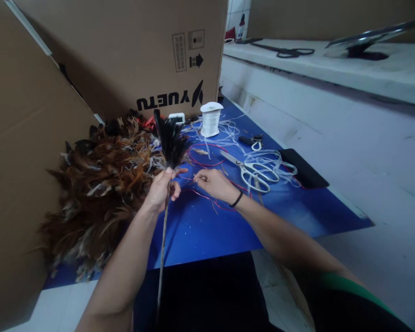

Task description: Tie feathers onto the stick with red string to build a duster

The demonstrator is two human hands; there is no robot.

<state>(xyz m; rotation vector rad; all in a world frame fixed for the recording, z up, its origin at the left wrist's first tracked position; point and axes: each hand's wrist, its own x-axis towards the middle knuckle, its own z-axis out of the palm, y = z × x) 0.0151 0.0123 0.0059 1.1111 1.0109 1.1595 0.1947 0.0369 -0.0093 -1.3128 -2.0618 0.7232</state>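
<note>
the stick (163, 235) reaches over the near edge of the bench (200, 240), its long axis running from black feathers (172, 143) at its far end down toward the person's lap. the left hand (160, 188) is the nearer, pinching the stick just below those feathers, its other fingers partly spread. the right hand (217, 183) is apart, to the stick's right, fingertips pressed together on what looks like red thread (186, 178), which spans the gap between the 2 hands, crosswise to the stick. scissors (256, 173) lie beyond the right wrist, a white spool (210, 121) farther back; brown feathers (107, 184) heap left of the left hand.
</note>
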